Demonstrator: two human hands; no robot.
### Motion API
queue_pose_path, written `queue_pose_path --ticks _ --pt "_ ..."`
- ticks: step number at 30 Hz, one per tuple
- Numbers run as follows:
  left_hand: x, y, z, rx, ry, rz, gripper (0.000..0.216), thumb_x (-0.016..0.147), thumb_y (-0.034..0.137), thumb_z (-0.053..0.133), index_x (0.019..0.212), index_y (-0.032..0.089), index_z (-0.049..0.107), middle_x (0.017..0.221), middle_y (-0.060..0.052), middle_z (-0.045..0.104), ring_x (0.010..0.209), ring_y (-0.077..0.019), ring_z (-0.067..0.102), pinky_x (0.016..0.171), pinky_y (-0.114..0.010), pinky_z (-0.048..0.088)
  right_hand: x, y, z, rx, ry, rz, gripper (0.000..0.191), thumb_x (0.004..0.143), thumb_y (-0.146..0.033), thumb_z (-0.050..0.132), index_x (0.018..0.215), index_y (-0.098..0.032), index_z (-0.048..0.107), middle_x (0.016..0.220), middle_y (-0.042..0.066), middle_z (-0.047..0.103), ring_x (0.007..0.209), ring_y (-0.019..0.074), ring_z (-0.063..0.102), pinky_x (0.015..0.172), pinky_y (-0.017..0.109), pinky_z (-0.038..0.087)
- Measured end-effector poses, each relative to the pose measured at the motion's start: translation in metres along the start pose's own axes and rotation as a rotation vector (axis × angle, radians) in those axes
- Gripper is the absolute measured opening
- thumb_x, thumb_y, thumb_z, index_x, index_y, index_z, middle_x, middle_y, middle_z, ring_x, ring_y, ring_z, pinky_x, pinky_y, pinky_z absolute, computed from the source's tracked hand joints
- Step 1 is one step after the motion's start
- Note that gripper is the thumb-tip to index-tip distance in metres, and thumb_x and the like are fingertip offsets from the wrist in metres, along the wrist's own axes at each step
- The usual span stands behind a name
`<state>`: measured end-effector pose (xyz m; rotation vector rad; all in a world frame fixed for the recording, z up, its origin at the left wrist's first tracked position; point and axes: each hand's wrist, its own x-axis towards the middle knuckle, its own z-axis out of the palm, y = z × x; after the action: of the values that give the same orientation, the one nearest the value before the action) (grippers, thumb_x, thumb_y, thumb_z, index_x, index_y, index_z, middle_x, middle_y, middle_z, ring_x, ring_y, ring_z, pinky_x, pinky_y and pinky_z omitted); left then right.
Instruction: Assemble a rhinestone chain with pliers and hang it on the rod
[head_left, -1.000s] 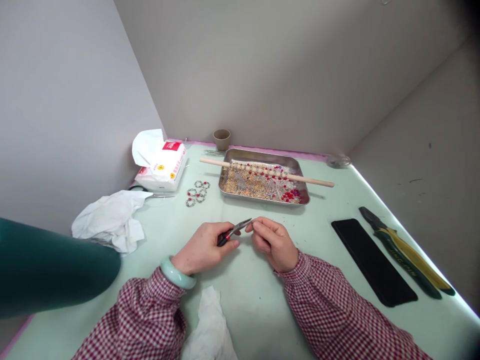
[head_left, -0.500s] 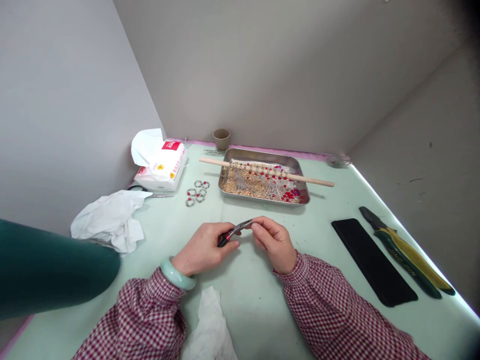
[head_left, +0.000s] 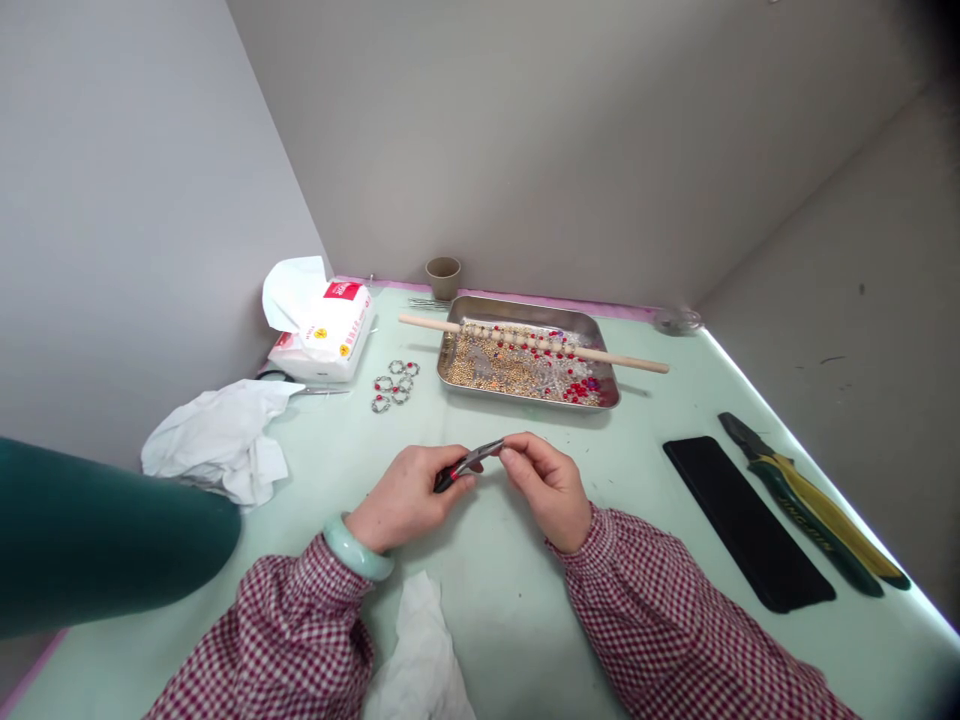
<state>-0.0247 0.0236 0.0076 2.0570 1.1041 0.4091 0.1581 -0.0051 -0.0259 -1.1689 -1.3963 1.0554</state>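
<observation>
My left hand is closed around a small pair of pliers with dark handles, a bit of red and a metal nose. The nose points up and right and meets the fingertips of my right hand. Those fingers are pinched together at the tip of the pliers; whatever they hold there is too small to make out. Beyond my hands lie several small beaded rings with red beads. A metal tray of gold, clear and red beads stands further back, with a wooden stick carrying more rings laid across it.
At the left are a tissue pack, crumpled tissue and a large dark green cylinder. Another tissue lies near my left sleeve. Large yellow-green pliers and a black flat case lie right. A small cup stands behind.
Almost nothing differs. My right fingers and the pliers have shifted very slightly, with the jaws still at the right fingertips.
</observation>
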Motion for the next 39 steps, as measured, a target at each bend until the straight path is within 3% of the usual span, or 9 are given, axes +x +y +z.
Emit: queue_pose_path --ticks 7,23,31,39 --pt "-0.002 0.002 -0.003 -0.021 -0.047 -0.017 0.017 0.083 0.028 0.048 0.075 0.015 0.056 0.060 0.005 0.043 0.057 -0.0091 0.037 0.054 -0.022 0.027 0.001 -0.001 0.000 0.031 -0.038 0.018 0.019 0.088 -0.033 0.050 0.088 -0.019 0.062 0.058 -0.004 0.043 0.051 0.0082 0.036 0.047 0.021 0.030" --pt "-0.001 0.003 -0.003 -0.043 -0.024 -0.022 0.018 0.082 0.029 0.050 0.071 0.015 0.054 0.059 0.005 0.040 0.056 -0.0093 0.035 0.053 -0.022 0.026 0.001 -0.005 -0.002 -0.033 0.009 0.028 0.020 0.085 -0.032 0.052 0.082 -0.017 0.065 0.061 -0.002 0.050 0.052 0.0093 0.040 0.049 0.023 0.032" --pt "-0.003 0.002 -0.011 -0.223 -0.173 -0.008 0.025 0.082 0.030 0.051 0.099 0.016 0.063 0.069 0.002 0.052 0.062 -0.0110 0.041 0.060 -0.023 0.034 0.003 -0.005 -0.003 0.239 -0.113 0.105 0.021 0.084 -0.032 0.055 0.080 -0.017 0.068 0.049 -0.005 0.036 0.046 0.0075 0.028 0.044 0.022 0.023" --pt "-0.003 0.004 -0.009 -0.177 -0.127 -0.027 0.022 0.083 0.032 0.049 0.086 0.014 0.061 0.067 0.002 0.048 0.062 -0.0109 0.039 0.059 -0.024 0.034 0.004 -0.002 0.000 0.338 -0.082 0.174 0.022 0.083 -0.033 0.055 0.077 -0.016 0.066 0.044 -0.007 0.030 0.041 0.0063 0.023 0.042 0.022 0.019"
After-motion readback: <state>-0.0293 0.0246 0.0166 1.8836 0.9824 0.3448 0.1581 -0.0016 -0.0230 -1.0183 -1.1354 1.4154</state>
